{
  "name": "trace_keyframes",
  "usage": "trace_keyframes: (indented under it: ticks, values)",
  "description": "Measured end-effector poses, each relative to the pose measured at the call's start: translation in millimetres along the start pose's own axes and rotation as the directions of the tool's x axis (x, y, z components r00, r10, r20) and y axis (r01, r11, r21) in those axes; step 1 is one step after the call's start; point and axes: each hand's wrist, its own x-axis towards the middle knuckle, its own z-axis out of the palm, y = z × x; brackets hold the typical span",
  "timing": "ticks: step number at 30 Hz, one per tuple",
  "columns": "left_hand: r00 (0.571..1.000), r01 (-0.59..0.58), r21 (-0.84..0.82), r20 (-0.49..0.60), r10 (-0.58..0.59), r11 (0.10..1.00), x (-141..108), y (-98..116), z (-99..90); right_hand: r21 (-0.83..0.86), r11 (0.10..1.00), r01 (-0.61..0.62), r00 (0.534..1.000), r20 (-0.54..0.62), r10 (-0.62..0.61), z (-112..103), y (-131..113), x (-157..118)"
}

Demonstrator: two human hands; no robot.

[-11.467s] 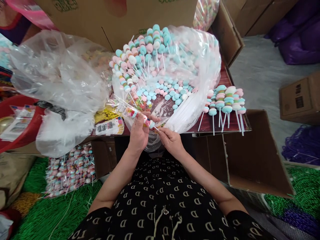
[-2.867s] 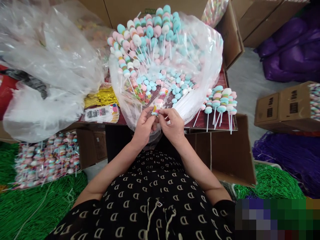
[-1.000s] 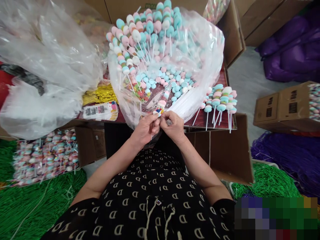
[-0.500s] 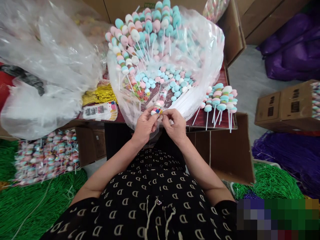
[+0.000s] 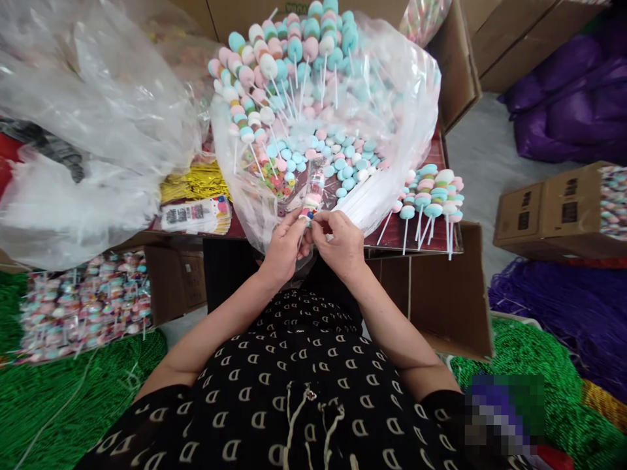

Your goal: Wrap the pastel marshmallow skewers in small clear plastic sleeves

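A candy skewer in a clear plastic sleeve (image 5: 314, 194) stands nearly upright above my hands, with a small printed label (image 5: 307, 213) near its lower end. My left hand (image 5: 285, 248) grips the sleeve low down, and my right hand (image 5: 341, 245) pinches at it from the other side. The fingers hide the skewer's stick. Just beyond my hands lies a large clear bag (image 5: 406, 111) heaped with pink, blue and white marshmallow candy skewers (image 5: 289, 72).
Gold twist ties (image 5: 193, 187) and a stack of printed cards (image 5: 196, 217) lie on the dark red table (image 5: 416, 245). Loose skewers (image 5: 431, 202) lie at right. Below stand an open cardboard box (image 5: 441, 287) and a pile of bagged candy (image 5: 83, 307), among green and purple bead strands.
My fingers have shifted slightly at the sleeve's lower end, and the sleeve stands more upright. The view has drifted a little, moving the boxes at right.
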Motion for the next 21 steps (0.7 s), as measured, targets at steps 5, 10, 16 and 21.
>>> trace_keyframes:
  ticks: [5, 10, 16, 21]
  values:
    - [1.000, 0.009, 0.012, -0.013, -0.009, 1.000, 0.4, -1.5, 0.6, -0.068, 0.998, -0.020, 1.000, 0.008, 0.020, 1.4, 0.0, -0.2]
    - [1.000, -0.019, 0.010, -0.010, 0.019, 1.000, 2.4, -4.3, -1.2, -0.107, 0.994, 0.024, 1.000, -0.013, -0.025, 2.1, 1.0, -0.9]
    - [1.000, 0.001, 0.036, -0.025, 0.000, 0.999, 3.8, -6.1, -2.8, -0.113, 0.994, 0.006, 1.000, 0.023, -0.003, 3.0, 3.1, -0.9]
    - [1.000, 0.004, 0.056, -0.014, -0.004, 0.998, 2.8, -4.5, -2.9, -0.133, 0.991, 0.011, 1.000, 0.010, -0.010, 4.9, 6.1, -1.1]
